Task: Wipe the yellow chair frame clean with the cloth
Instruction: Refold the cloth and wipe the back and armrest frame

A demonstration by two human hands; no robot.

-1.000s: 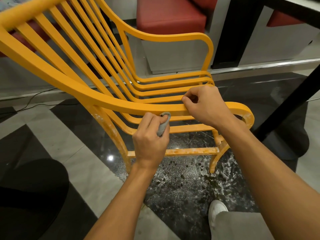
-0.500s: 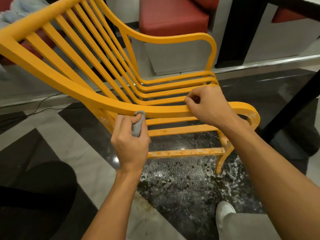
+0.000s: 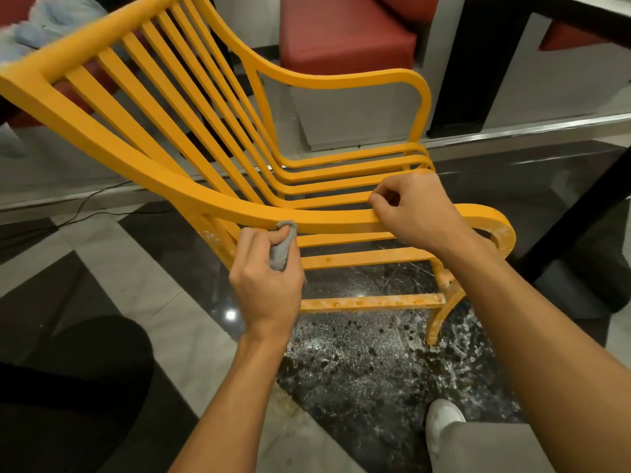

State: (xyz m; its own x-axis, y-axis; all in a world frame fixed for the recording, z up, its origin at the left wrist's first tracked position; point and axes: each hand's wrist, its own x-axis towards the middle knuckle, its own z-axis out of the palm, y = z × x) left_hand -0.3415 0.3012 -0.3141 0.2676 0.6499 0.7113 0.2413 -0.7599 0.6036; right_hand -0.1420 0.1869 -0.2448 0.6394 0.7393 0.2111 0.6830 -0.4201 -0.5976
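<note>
The yellow chair frame [image 3: 191,192] stands on the floor [image 3: 358,377] straight ahead of the person. Its near side rail sweeps from ten o'clock down to a curled end at three o'clock. The left hand [image 3: 266,285] has its fingers clenched round a bunched grey cloth [image 3: 281,250], whose top touches the underside of that rail near the middle of the view. The right hand [image 3: 416,213], at two o'clock from the left, has its fingers curled over the same rail, grasping it.

Only the tip of the wad meets the paint, so a stroke could easily skip the rail's other faces. Pale residue shows on the lower crossbar [image 3: 372,302] and the front leg [image 3: 440,322]. The dark floor beneath is speckled (wet, by the look of it), so the chair might skid if the right hand's grip slackens, and the white shoe [image 3: 444,418] at five o'clock could slip.

The seat slats lie just under the rail, and the narrow gaps could catch knuckles. Toward ten o'clock the rail runs free, while toward three o'clock the right hand blocks it. A dark post [image 3: 573,216] slants near the curl, and a cable [image 3: 85,208] trails at nine o'clock.
</note>
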